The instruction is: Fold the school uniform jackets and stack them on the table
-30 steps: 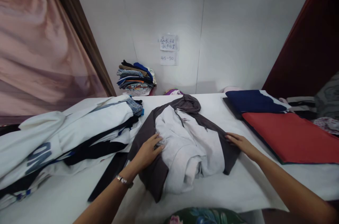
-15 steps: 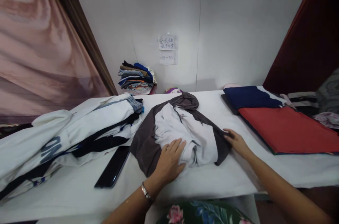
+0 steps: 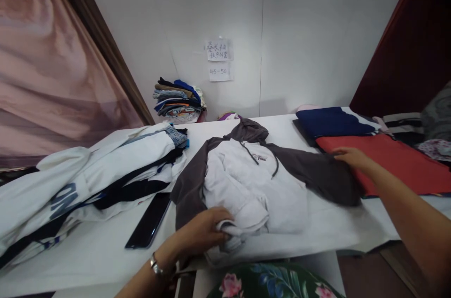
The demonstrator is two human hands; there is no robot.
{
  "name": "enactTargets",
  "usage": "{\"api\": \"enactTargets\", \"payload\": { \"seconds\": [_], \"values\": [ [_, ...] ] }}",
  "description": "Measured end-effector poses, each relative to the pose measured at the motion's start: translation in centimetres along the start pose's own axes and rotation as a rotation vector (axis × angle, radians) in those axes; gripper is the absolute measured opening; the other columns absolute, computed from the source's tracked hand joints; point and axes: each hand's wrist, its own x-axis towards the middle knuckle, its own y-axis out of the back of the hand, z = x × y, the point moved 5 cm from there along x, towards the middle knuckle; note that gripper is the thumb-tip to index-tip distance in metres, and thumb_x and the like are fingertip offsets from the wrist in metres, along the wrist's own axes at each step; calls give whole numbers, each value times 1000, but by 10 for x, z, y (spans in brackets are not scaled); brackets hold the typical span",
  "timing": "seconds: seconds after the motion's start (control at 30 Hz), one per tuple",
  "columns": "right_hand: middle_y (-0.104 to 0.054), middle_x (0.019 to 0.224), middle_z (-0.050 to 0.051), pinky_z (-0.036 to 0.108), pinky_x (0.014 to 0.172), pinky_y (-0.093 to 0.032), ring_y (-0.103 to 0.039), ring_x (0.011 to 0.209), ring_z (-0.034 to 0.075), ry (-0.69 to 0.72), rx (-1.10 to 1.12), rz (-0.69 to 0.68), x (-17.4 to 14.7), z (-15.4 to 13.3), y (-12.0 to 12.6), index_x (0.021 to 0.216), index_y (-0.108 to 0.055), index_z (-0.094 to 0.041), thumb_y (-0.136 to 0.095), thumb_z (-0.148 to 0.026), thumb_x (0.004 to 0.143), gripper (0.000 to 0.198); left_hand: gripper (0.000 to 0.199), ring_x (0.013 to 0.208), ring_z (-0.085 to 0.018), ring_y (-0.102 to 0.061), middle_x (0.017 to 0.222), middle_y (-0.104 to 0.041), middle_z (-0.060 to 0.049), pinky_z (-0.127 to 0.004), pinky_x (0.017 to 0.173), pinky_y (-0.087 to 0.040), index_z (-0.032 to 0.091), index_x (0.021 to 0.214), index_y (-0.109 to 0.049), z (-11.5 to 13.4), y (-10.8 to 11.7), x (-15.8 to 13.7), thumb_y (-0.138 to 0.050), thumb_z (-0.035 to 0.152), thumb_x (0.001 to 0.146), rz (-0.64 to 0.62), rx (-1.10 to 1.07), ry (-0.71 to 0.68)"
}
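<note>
My left hand (image 3: 202, 232) pinches the hoodie's (image 3: 253, 180) white hem, fingers clamped on it. My right hand (image 3: 352, 157) grips the grey sleeve (image 3: 324, 173), stretched out beside the red cloth (image 3: 405, 164).

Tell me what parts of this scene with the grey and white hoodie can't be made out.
All from the head view:
- Grey-sleeved white hoodie: its hem is bunched under the left hand.
- Right hand: its fingertips are hidden in the dark sleeve cuff.
- Handwritten paper notes on the wall: the upper writing is too small to read.
- White and navy garments: cut off by the left edge.
- Flat black slab: partly under those garments.
</note>
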Motion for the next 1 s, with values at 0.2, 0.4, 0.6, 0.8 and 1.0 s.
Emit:
{"api": "enactTargets", "payload": {
  "seconds": [0.2,0.4,0.6,0.8,1.0],
  "values": [
    [-73,96,10,38,87,-47,-65,92,29,212,-203,-82,-3,-13,-40,76,-74,-21,-68,-17,64,14,43,102,-23,-64,112,-70,-5,-32,90,-48,20,110,-68,-36,64,30,-57,47,79,184,-204,108],
    [-74,95,7,26,72,-53,-67,84,19,171,-47,-243,0,-61,-115,87,-73,-17,-63,-17,76,15,34,91,-22,-66,97,-74,-5,-28,82,-48,19,97,-71,-99,145,107,-48,39,83,591,222,302],
    [-72,78,10,18,41,-43,-63,52,12,-104,81,-305,23,-72,-193,110,-64,-7,-58,-12,84,27,37,107,-24,-61,112,-69,-11,-31,89,-45,18,102,-69,-133,170,191,-41,37,89,624,350,383],
    [-66,60,4,17,37,-42,-57,41,11,-255,87,-283,53,-67,-247,122,-55,-4,-69,-10,77,48,37,120,-25,-52,126,-62,-12,-36,97,-40,20,109,-66,-153,166,260,-37,35,92,521,423,412],
    [-62,54,-3,17,40,-42,-56,42,10,-246,125,-305,64,-68,-293,104,-64,-13,-72,-11,74,32,45,118,-28,-55,129,-59,-16,-36,92,-44,20,125,-55,-172,157,289,-50,36,84,379,423,484]
  ]
}}
